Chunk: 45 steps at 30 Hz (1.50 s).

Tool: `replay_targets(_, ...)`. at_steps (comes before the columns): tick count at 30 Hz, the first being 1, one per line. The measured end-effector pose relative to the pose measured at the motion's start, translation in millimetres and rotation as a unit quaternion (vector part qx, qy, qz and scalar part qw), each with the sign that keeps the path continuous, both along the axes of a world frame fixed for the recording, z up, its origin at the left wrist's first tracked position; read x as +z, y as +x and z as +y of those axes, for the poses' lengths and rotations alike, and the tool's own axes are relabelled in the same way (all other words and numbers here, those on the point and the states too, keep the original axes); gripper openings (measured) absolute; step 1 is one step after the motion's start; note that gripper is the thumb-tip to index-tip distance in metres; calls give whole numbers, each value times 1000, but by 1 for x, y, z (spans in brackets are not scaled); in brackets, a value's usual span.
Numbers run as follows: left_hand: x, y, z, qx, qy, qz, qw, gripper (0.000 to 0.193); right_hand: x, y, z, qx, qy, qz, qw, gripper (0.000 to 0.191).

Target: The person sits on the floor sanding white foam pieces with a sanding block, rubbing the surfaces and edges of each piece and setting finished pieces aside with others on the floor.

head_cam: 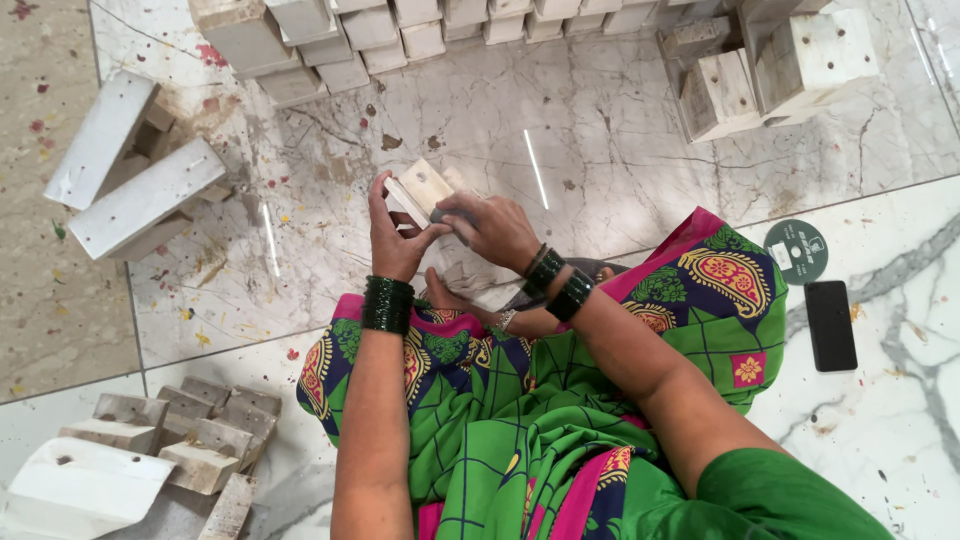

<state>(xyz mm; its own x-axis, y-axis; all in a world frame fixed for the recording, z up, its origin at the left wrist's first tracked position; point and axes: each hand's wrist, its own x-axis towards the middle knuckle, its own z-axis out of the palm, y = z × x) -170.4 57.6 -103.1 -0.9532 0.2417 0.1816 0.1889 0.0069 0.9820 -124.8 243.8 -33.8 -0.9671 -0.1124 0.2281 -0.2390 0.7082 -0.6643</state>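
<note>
At far left, two white panels (130, 165) lie on the marble floor (620, 150), and a heap of small wooden pieces (195, 440) sits lower left, all within arm's reach. The left hand (393, 243) is closed on the near edge of a pale wooden block (425, 190), thumb and fingers clamping it so it stays steady above the floor, just in front of the lap. The right hand (490, 228) is curled over the block's right side, fingertips pressing a small dark object against it; what that object is cannot be told. A row of stacked blocks (400, 30) runs along the top, with more blocks (770, 70) at upper right. Right of the knee lie a green disc (796, 250) and a black phone (830, 325), set aside.
</note>
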Motion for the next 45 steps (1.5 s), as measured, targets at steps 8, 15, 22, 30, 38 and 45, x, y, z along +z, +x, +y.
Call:
replay_targets(8,6,-3,0,-20,0,-10,1000,115,7,-32,-2,-62,43,59,995,20)
replay_targets(15,5,0,2,1,-15,1,1000,115,3,5,4,-25,15,23,999,20)
replay_targets(22,11,-2,-1,-14,-20,-9,1000,115,8,-30,4,-70,20,69,995,20)
replay_targets(30,5,-3,-1,7,-32,1,999,115,1,3,1,-41,-13,27,999,21)
replay_targets(38,7,-2,-3,-16,-27,-17,999,116,9,-32,-4,-73,40,46,995,21)
replay_targets(45,3,-2,-3,0,-27,-3,1000,116,3,5,-4,-18,-7,28,999,20)
